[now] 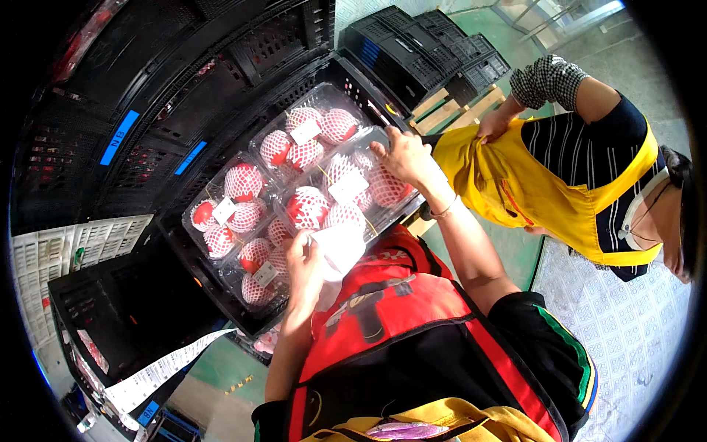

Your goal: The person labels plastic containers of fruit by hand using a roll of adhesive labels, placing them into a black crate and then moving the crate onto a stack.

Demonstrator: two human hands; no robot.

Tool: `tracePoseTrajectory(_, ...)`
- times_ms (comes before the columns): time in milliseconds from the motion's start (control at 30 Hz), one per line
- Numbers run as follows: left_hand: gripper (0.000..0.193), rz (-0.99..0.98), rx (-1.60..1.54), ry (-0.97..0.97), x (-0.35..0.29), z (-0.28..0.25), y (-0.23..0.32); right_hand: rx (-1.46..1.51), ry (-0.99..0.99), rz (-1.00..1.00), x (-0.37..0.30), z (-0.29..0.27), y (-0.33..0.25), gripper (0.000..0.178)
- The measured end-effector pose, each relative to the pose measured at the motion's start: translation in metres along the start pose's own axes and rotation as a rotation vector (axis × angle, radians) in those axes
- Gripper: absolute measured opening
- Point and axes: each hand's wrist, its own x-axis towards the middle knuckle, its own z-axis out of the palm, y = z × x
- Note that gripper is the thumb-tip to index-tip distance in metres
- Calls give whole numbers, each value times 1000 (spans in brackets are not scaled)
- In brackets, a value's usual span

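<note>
A clear plastic fruit box point(318, 175) is tilted above a black crate, with red fruits in white foam nets inside and a white label on its lid. My right hand point(406, 156) grips its right edge, thumb on the lid. My left hand point(303, 267) is closed on a piece of white paper point(340, 249) at the box's near left corner; whether it also grips the box is hard to tell. Three similar labelled boxes, including a far box point(275, 147), a left box point(244, 174) and a near box point(258, 297), lie in the black crate point(200, 269).
Stacked black crates point(243, 51) rise along the left. More black crates point(398, 51) stand on a wooden pallet point(460, 110) at the back. A person in a yellow apron point(479, 173) stands close on my right. A printed paper strip point(158, 372) hangs at lower left.
</note>
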Motion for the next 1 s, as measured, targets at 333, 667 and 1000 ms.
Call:
tracePoseTrajectory(333, 11, 251, -59, 100, 111, -27, 30, 312, 155, -80, 87, 2, -49, 58)
tracePoseTrajectory(667, 14, 257, -565, -26, 30, -10, 18, 1198, -542, -467, -64, 7, -30, 30)
tracePoseTrajectory(1000, 6, 290, -244, 78, -8, 33, 8, 1320, -446, -286, -125, 31, -17, 15)
